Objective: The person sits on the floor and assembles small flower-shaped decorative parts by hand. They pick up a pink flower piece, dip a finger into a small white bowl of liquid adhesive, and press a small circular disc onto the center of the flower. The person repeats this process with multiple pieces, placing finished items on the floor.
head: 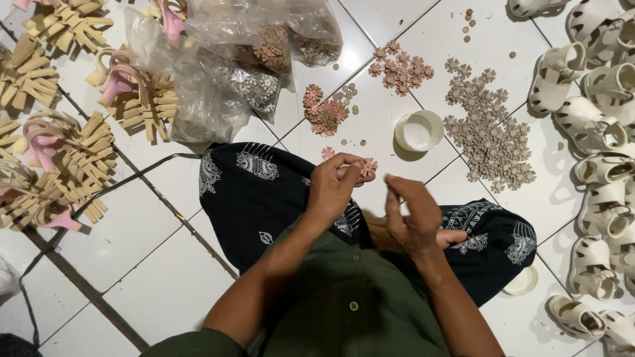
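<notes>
white tile floor (152,231), seen from the head camera. left hand (334,188) pinches a pink flower (368,166) at 12 o'clock above the lap. right hand (413,218) half curled, nothing visible in it. the light pinch could drop the flower among loose beige flowers (489,135) at 2 o'clock.

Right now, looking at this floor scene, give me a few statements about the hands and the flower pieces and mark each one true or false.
1. The left hand pinches a pink flower piece. True.
2. The right hand holds a white sandal. False: the white sandals lie on the floor at the right, untouched.
3. The white tape roll sits between the pink flower pile and the beige flower pile. True.
4. The clear plastic bags lie among the sandals. False: they lie at the upper left, beside tan strap pieces.
</notes>
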### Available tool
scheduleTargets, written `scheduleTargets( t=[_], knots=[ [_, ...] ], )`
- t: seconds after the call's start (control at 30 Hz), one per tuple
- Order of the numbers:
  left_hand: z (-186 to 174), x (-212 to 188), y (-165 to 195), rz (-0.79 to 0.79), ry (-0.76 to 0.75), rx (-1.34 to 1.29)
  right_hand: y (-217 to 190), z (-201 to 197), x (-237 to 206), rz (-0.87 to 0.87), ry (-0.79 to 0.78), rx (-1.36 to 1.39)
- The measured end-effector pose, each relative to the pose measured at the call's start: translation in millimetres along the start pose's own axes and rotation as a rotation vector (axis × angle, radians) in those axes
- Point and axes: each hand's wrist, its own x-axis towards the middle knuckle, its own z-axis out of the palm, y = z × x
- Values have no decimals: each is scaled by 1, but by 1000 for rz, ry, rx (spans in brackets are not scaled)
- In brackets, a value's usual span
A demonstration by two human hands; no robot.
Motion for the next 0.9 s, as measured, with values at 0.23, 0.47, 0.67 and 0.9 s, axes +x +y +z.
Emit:
scheduleTargets(
  t=[0.23,0.47,0.67,0.9],
  knots=[
    [-9,7,-12,-135,17,-77,36,5,-21,315,74,31],
    [-32,10,-10,-91,83,-195,76,48,-16,635,-214,23],
    [-53,8,-4,-65,132,-229,69,87,-12,376,-352,-118],
    [-64,8,9,-72,196,-223,74,104,16,436,-256,-68]
  ],
)
